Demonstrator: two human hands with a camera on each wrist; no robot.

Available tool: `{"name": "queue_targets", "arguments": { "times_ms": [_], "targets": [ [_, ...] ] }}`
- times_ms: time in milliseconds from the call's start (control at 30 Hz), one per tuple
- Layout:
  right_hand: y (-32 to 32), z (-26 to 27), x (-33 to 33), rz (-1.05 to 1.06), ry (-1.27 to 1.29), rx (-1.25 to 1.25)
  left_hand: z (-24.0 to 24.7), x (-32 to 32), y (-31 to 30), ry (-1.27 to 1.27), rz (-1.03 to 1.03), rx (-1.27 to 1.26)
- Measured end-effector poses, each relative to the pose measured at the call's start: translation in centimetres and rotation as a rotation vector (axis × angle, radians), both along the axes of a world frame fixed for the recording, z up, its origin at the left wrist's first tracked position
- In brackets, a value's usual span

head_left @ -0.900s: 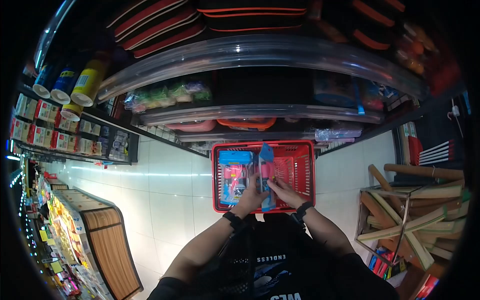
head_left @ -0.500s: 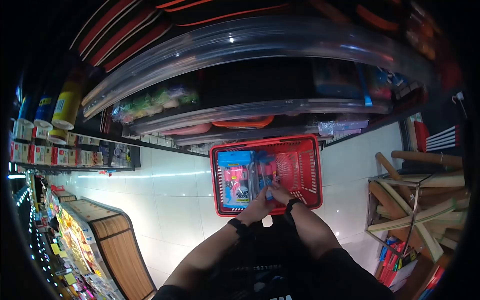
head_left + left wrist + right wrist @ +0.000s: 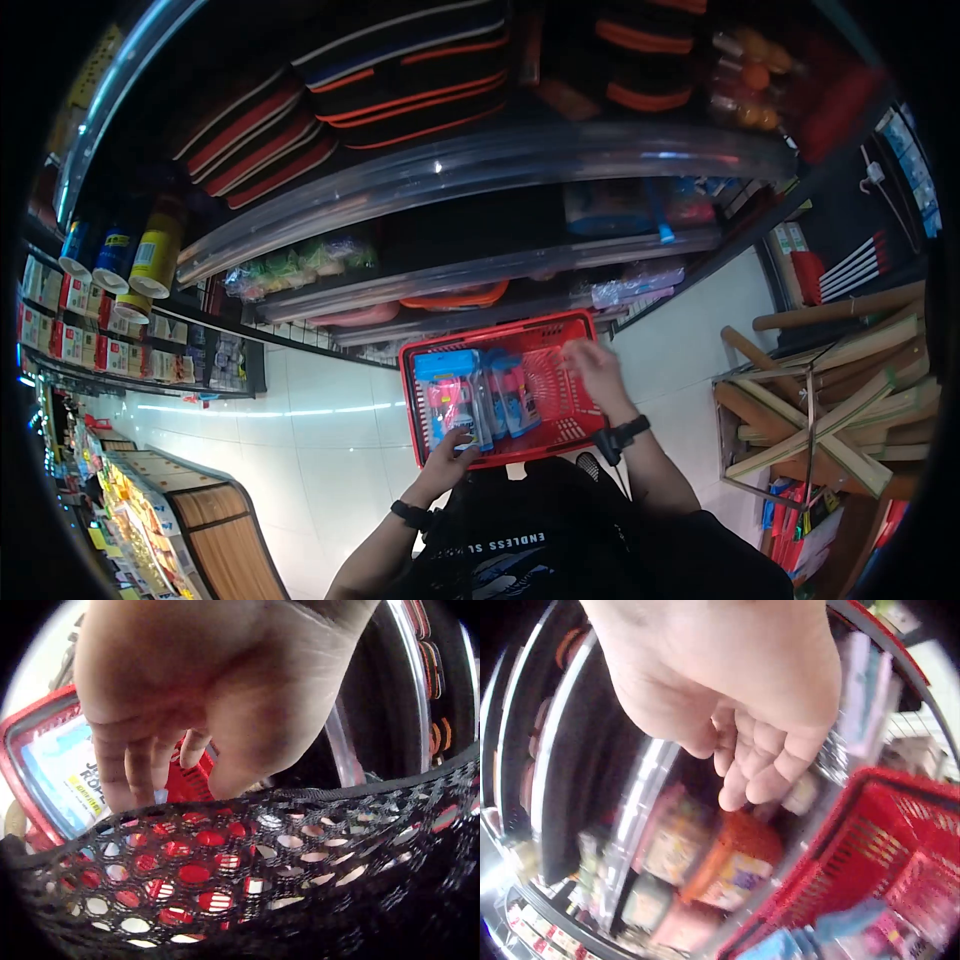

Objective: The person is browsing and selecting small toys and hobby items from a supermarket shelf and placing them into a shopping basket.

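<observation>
A red shopping basket [image 3: 500,332] stands on the floor in front of the person. On its left side lies a clear and blue jump rope pack [image 3: 450,392]; beside it is a second blue and pink pack [image 3: 513,392]. At the basket's near left, the left hand [image 3: 446,466] has its fingertips at the lower edge of the jump rope pack. The left wrist view shows its fingers pointing down, loosely bent. Blurred over the basket's right side, the right hand [image 3: 598,375] holds nothing; its fingers hang loosely curled in the right wrist view.
Shelves with clear front strips [image 3: 440,190] rise ahead, bearing striped bags and an orange container [image 3: 742,855]. Cardboard rolls [image 3: 830,400] fill a metal rack on the right. A wood-panelled display [image 3: 215,520] stands at left. Black mesh [image 3: 247,877] crosses the left wrist view.
The hands were together at the second pack. That pack now lies in the basket, released; the left hand has moved left to the jump rope pack, the right hand up and right.
</observation>
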State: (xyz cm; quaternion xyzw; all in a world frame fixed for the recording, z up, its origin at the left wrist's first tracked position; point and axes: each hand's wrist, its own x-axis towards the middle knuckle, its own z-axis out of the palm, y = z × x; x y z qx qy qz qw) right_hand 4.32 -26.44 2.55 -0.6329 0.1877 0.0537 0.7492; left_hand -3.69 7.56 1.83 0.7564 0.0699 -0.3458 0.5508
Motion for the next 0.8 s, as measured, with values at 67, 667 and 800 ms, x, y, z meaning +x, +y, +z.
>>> {"name": "queue_targets", "arguments": {
  "times_ms": [67, 667, 800],
  "targets": [
    [-2.4, 7.0, 2.3, -0.069, -0.189, -0.118, 0.3, 0.8, -0.9, -0.104, -0.014, -0.002],
    [-5.5, 15.6, 13.3, -0.005, -0.25, -0.964, 5.7, 3.9, -7.5, -0.247, -0.058, -0.235],
    [-5.4, 16.9, 15.8, -0.084, -0.087, -1.238, 5.9, 3.2, -6.5, -0.195, -0.03, -0.227]
  ]
}}
